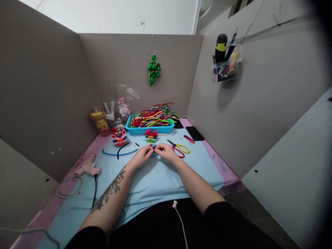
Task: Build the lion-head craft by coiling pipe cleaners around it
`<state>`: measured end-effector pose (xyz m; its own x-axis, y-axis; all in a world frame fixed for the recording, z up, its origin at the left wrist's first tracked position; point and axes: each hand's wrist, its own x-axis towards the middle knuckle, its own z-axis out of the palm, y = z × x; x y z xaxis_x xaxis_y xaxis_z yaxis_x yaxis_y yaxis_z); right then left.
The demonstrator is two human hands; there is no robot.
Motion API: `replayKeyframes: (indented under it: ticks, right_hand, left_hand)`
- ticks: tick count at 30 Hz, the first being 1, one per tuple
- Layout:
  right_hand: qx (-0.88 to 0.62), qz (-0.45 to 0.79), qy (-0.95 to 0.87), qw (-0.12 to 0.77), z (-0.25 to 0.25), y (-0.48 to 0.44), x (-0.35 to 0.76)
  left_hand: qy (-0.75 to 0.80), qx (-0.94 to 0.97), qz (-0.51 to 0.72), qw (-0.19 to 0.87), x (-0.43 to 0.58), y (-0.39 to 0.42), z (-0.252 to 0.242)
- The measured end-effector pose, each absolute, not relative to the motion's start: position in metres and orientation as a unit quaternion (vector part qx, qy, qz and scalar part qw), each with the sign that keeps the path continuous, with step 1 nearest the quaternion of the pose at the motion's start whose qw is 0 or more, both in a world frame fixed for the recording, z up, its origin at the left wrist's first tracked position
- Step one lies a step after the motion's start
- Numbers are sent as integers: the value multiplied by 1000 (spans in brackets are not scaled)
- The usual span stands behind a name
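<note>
My left hand (143,155) and my right hand (166,153) meet over the middle of the light blue cloth. Both pinch a small blue and red craft piece (154,154), mostly hidden by the fingers. Just beyond them sits a colourful animal-head figure (151,136) in pink, yellow and green. To the left is a similar red and pink head (120,138). Scissors (178,148) with red and yellow handles lie close to my right hand, blades partly open. A blue strip (116,154) and a black strip (120,149) lie left of my left hand.
Behind the figures stands a blue tray (150,130) heaped with coloured fuzzy strips. A pink glue gun (88,166) with its cord lies at left. On the right are a red cutter (189,139) and a black phone (194,133). Grey partition walls (114,65) enclose the table.
</note>
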<state>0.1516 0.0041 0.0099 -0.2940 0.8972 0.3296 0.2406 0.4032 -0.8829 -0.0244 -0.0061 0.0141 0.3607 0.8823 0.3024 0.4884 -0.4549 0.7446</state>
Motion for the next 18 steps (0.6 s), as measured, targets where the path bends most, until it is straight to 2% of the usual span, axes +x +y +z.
replayKeyframes:
  ticks: [3,8,18]
  right_hand:
    - [-409,370,-720,422,11,3,153]
    - [-408,376,-694,458,11,4,152]
    - [-406,348,-703,469,8,4,148]
  left_hand:
    - [442,771,358,285,-25,-6,15]
    - [461,717,389,349,-24,-7,20]
    - [471,709,390,352,-20,-8,23]
